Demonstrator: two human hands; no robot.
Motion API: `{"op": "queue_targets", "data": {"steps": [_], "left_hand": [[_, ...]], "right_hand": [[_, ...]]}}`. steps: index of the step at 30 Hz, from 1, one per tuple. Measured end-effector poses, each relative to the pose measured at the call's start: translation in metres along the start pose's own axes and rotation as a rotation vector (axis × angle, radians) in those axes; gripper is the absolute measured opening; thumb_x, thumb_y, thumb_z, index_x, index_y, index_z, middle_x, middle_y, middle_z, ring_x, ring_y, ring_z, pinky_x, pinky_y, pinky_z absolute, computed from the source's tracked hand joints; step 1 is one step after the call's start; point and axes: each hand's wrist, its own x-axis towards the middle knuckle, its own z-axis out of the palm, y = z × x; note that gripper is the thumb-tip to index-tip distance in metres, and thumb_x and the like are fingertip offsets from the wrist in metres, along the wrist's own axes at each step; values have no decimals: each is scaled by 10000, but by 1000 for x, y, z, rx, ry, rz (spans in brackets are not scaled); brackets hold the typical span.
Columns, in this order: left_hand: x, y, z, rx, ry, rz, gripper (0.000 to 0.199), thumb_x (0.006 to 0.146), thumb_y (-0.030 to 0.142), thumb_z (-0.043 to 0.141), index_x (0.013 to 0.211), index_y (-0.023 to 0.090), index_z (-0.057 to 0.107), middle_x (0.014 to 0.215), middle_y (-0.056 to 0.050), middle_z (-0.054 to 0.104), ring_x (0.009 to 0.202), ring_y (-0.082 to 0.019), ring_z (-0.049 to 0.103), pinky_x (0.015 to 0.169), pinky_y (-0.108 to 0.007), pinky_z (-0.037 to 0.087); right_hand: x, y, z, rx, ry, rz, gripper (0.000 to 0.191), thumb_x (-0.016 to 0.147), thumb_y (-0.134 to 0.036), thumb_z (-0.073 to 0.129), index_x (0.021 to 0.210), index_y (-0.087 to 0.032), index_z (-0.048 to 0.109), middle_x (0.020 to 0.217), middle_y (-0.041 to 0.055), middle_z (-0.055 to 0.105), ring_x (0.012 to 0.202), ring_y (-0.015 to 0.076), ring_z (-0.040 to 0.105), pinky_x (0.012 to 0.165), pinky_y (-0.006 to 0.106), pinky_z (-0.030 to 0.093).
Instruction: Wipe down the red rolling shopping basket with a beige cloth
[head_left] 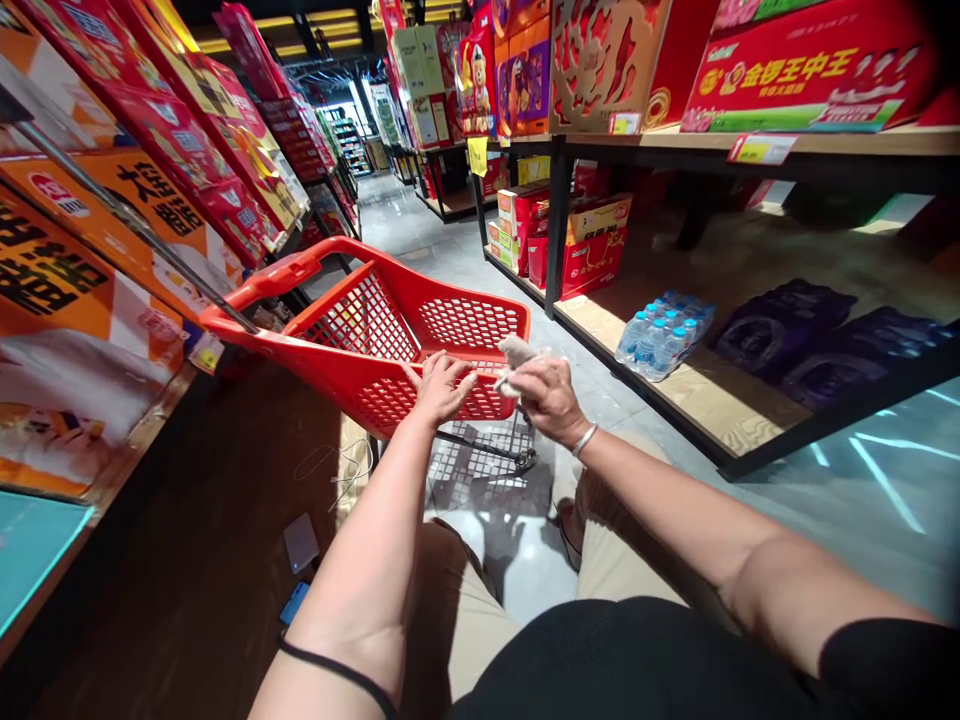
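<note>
A red plastic shopping cart (382, 398) with a lattice basket stands in front of me, its handle toward the left. My left hand (442, 388) rests on the cart's near rim with its fingers spread, holding nothing. In my right hand (547, 398) a crumpled pale cloth (519, 352) is gripped, at the cart's right end near the rim's corner. A bracelet circles my right wrist.
Shelves with boxed goods (810, 75) stand on the right, with packed water bottles (664, 335) on the low shelf (720, 425). Orange and red cartons (150, 200) line the left. A white device (301, 543) and cables lie at lower left. An aisle runs ahead.
</note>
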Motion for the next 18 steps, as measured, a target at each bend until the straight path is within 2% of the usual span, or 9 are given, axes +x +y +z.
{"op": "queue_targets", "data": {"steps": [2,4,7,9,11,14,16,18], "left_hand": [[1,2,1,8,-9,-17,322,993,453,476,1196,326,691,1380,-69,596,1489,-322,293,1188,-727,-125],[3,2,2,11,-21,-24,310,996,440,477,1196,332,688,1383,-69,590,1510,-327,262,1180,-740,-127],[4,1,3,3,-19,-18,292,1001,416,468,1173,339,692,1329,-64,614,1524,-335,229,1173,-740,-148],[6,0,4,-5,-7,-19,292,1009,395,451,1143,327,702,1289,-63,629,1523,-342,223,1173,-737,-153],[9,-2,5,-12,2,-19,294,1013,372,440,1119,311,709,1265,-63,639,1520,-350,217,1177,-738,-143],[15,-6,7,-24,24,-4,289,1013,355,443,1088,299,717,1235,-61,650,1518,-356,209,1188,-739,-113],[20,-11,8,-37,41,11,284,1007,357,454,1060,289,725,1216,-61,656,1505,-351,229,1209,-723,-78],[25,-18,9,-56,51,28,278,999,368,470,1026,278,732,1202,-60,663,1486,-339,258,1236,-687,-32]], "right_hand": [[4,7,7,59,62,105,369,820,-119,581,1155,-245,672,1217,94,617,1184,283,481,1068,489,359],[-4,8,27,144,62,248,339,744,-91,561,1043,-221,654,1110,90,616,1113,270,536,1021,470,422],[-31,0,63,259,35,479,184,699,-106,537,828,-230,577,920,54,595,915,235,589,856,395,517],[-44,-7,74,308,68,550,154,679,-109,540,767,-235,539,846,36,584,811,213,592,758,353,529],[-44,-9,70,340,157,577,162,671,-119,554,786,-232,554,843,25,590,791,201,597,747,341,531],[-19,0,43,346,316,574,177,703,-172,582,872,-224,596,940,29,606,877,202,608,845,363,532],[7,9,22,300,359,466,228,729,-168,581,945,-223,628,1025,52,620,991,217,604,941,389,507],[33,18,9,252,278,272,369,713,-116,582,1058,-224,654,1136,78,634,1129,238,579,1045,426,452]]}}
